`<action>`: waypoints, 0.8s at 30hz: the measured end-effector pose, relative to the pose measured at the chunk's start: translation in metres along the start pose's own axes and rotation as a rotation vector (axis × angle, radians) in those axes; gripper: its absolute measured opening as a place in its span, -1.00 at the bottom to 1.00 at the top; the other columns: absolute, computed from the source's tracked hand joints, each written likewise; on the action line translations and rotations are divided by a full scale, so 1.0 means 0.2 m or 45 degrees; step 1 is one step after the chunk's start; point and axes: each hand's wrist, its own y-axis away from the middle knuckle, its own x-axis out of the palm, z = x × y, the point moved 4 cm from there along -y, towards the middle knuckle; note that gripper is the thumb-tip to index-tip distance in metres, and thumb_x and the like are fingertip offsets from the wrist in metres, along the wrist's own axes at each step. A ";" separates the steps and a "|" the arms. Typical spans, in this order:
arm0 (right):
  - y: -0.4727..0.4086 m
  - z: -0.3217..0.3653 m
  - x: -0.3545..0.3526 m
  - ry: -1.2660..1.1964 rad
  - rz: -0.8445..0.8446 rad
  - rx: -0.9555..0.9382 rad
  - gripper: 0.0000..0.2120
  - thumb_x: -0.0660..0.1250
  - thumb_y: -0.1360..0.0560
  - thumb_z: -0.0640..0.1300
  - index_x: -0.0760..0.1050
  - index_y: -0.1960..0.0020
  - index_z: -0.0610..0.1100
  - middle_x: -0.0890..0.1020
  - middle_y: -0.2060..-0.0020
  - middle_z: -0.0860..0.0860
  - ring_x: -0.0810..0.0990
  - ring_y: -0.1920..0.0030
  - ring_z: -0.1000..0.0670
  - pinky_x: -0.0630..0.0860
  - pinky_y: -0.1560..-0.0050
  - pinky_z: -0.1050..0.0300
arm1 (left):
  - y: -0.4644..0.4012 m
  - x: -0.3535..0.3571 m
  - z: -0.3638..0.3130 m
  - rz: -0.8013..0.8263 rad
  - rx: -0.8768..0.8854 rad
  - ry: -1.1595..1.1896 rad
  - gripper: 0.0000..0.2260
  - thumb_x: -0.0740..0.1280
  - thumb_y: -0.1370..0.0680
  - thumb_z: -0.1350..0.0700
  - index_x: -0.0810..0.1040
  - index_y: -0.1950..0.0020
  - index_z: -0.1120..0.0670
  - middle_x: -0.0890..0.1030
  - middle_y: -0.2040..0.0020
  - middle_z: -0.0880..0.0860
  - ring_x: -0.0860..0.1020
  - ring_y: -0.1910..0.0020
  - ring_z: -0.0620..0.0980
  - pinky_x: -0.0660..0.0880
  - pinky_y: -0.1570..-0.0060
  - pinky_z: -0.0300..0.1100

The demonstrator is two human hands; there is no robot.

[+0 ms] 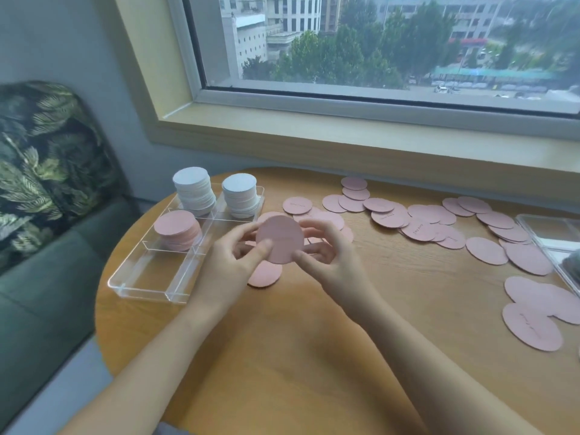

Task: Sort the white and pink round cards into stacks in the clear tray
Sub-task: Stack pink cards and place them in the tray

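Both hands hold one pink round card (279, 238) above the table, just right of the clear tray (141, 285). My left hand (233, 262) pinches its left edge with thumb on top; my right hand (323, 251) pinches its lower right edge. The tray holds two white card stacks (194, 191) (241, 196) in its far compartments and a pink stack (176, 229) in a middle one; its near compartments hold nothing. Several loose pink cards (420, 226) lie spread across the table to the right, and one pink card (265, 274) lies under my hands.
A round wooden table (298, 356) stands against a window sill. A second clear container (549, 233) sits at the right edge. A green sofa with a leaf-patterned cushion (40, 171) is at the left.
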 end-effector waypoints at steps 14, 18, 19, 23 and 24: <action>-0.35 -0.01 0.42 0.112 0.143 0.268 -0.68 0.42 -0.49 -0.17 0.56 -0.22 0.05 0.67 0.00 -0.12 0.69 0.05 -0.18 0.67 0.04 -0.10 | -0.03 -0.33 0.17 -0.256 -0.101 -0.133 -0.70 0.48 -0.56 0.11 0.52 -0.25 -0.07 0.63 -0.06 -0.27 0.59 0.03 -0.48 0.53 -0.04 -0.38; -0.39 -0.05 0.44 0.211 0.116 0.278 -0.72 0.41 -0.49 -0.09 0.57 -0.18 0.12 0.68 0.05 -0.07 0.69 0.05 -0.14 0.67 0.06 -0.08 | -0.06 -0.33 0.18 -0.299 -0.090 -0.293 -0.65 0.47 -0.57 0.13 0.55 -0.33 -0.07 0.64 -0.12 -0.20 0.57 0.03 -0.45 0.47 0.05 -0.51; -0.40 -0.06 0.44 0.244 0.116 0.280 -0.73 0.41 -0.48 -0.06 0.56 -0.16 0.16 0.68 0.05 -0.05 0.68 0.06 -0.12 0.68 0.08 -0.08 | -0.07 -0.32 0.18 -0.316 -0.085 -0.341 -0.66 0.46 -0.57 0.13 0.56 -0.34 -0.06 0.64 -0.14 -0.18 0.56 0.05 -0.43 0.42 0.13 -0.57; -0.43 -0.08 0.45 0.359 0.119 0.288 -0.72 0.36 -0.51 -0.02 0.54 -0.20 0.17 0.66 0.03 0.01 0.63 0.14 0.02 0.58 0.23 0.13 | -0.08 -0.31 0.16 -0.350 -0.069 -0.484 -0.68 0.42 -0.60 0.11 0.57 -0.36 -0.02 0.64 -0.13 -0.12 0.56 0.09 -0.28 0.38 0.18 -0.49; -0.43 -0.07 0.45 0.410 0.127 0.270 -0.72 0.34 -0.54 -0.02 0.53 -0.24 0.13 0.66 0.02 0.02 0.61 0.17 0.07 0.52 0.26 0.24 | -0.08 -0.30 0.17 -0.346 -0.066 -0.511 -0.68 0.41 -0.60 0.11 0.57 -0.37 -0.02 0.65 -0.14 -0.09 0.58 0.06 -0.19 0.41 0.11 -0.37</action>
